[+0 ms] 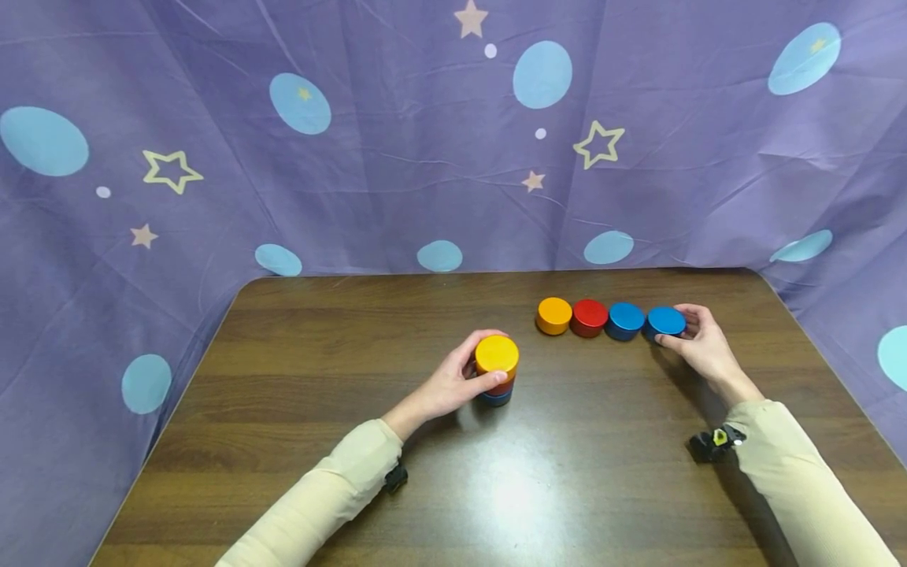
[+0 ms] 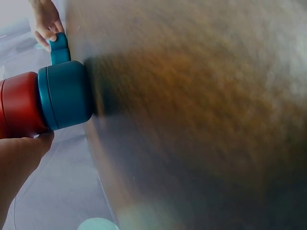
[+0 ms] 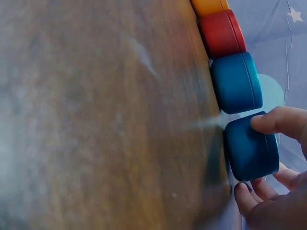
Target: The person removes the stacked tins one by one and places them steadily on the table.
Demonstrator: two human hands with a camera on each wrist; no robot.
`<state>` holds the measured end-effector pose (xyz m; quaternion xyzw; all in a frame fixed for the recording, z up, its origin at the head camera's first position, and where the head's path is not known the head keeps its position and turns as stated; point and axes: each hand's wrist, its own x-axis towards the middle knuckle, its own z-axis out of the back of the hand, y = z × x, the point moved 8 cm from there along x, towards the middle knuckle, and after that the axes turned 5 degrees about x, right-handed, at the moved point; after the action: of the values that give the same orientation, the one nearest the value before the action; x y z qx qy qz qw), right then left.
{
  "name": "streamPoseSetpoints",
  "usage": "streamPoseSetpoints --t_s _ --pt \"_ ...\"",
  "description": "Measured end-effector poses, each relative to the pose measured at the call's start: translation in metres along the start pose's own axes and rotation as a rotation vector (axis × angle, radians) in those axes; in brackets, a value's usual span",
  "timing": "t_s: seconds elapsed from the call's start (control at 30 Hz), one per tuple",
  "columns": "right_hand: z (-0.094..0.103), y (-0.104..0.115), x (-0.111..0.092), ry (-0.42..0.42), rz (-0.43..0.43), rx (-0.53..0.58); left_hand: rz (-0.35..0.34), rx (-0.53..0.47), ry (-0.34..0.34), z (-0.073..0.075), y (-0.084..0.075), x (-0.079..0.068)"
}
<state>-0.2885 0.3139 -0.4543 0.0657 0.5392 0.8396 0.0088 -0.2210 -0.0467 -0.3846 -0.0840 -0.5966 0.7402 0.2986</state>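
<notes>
My left hand (image 1: 453, 378) grips a stack of small round lidded tins near the middle of the table. A yellow tin (image 1: 497, 353) tops it, with a red tin (image 2: 21, 105) beneath and a blue tin (image 2: 67, 95) lowest. The thumb crosses the stack's near side; whether its base touches the tabletop I cannot tell. Further right, my right hand (image 1: 706, 346) holds another blue tin (image 3: 250, 146) between thumb and fingers, at the right end of a row. Beside it stand a second blue tin (image 1: 624, 321), a red tin (image 1: 589, 318) and a yellow tin (image 1: 553, 316).
The brown wood-grain table (image 1: 319, 346) spreads under both arms, its far edge just behind the row. A purple curtain (image 1: 397, 157) with stars and blue spots hangs beyond it. Small dark devices (image 1: 716, 443) sit at both wrists.
</notes>
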Motion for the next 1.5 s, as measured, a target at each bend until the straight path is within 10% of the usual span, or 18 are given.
streamPoseSetpoints --t_s 0.7,1.0,1.5 --pt "-0.005 -0.002 0.001 0.073 -0.022 0.030 0.013 -0.013 0.005 -0.001 0.004 0.000" --pt "0.002 0.003 -0.003 0.062 -0.018 0.059 0.010 -0.012 0.002 0.000 0.034 0.004" --pt "0.007 0.036 -0.019 -0.013 0.141 0.170 0.096 0.012 0.056 0.002 0.010 0.002"
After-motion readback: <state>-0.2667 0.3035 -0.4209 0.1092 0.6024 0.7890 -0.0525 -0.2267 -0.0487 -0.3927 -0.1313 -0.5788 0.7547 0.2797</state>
